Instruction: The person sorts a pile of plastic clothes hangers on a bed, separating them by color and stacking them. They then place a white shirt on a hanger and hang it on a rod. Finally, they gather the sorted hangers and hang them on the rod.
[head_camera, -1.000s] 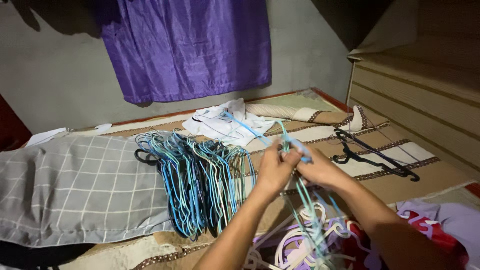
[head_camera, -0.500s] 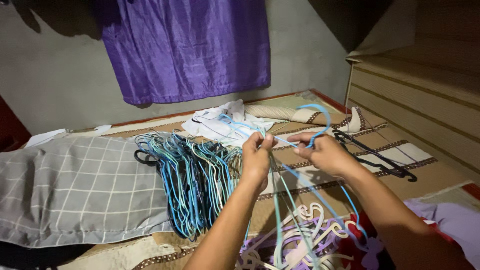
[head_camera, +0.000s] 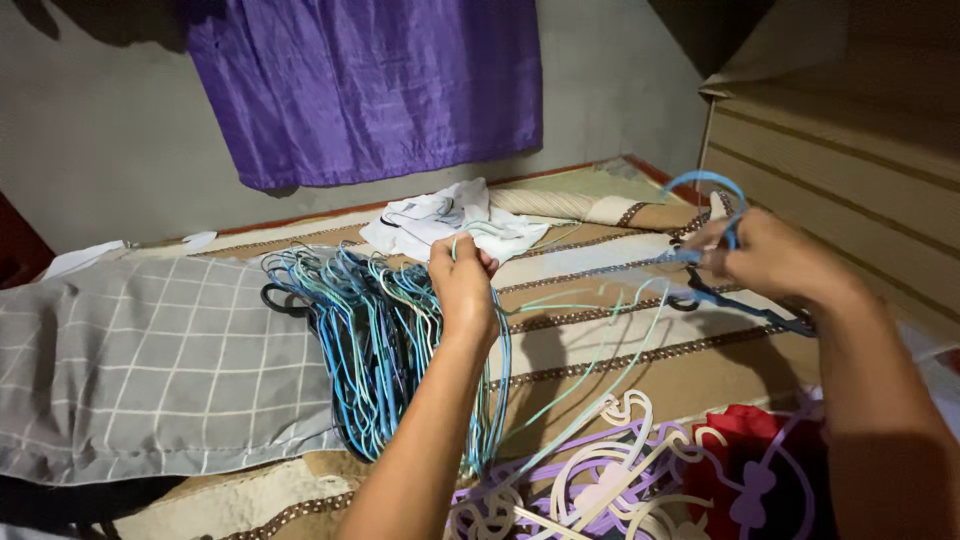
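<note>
Hands well apart. Left hand (head_camera: 462, 283) clamped on pale green hangers (head_camera: 590, 345), beside hanger pile (head_camera: 375, 345). Right hand (head_camera: 768, 258) at 3 o'clock gripped blue hanger (head_camera: 705, 215), long axis running left-right between hands.

Purple curtain (head_camera: 360, 85) hangs on grey wall (head_camera: 100, 150); dim light.

A purple curtain (head_camera: 360, 85) hangs on the wall. Below it lies a white cloth (head_camera: 440, 220); left of the cloth, a grey checked pillow (head_camera: 150, 370). Wooden panelling (head_camera: 850, 160) stands to the cloth's right.
</note>
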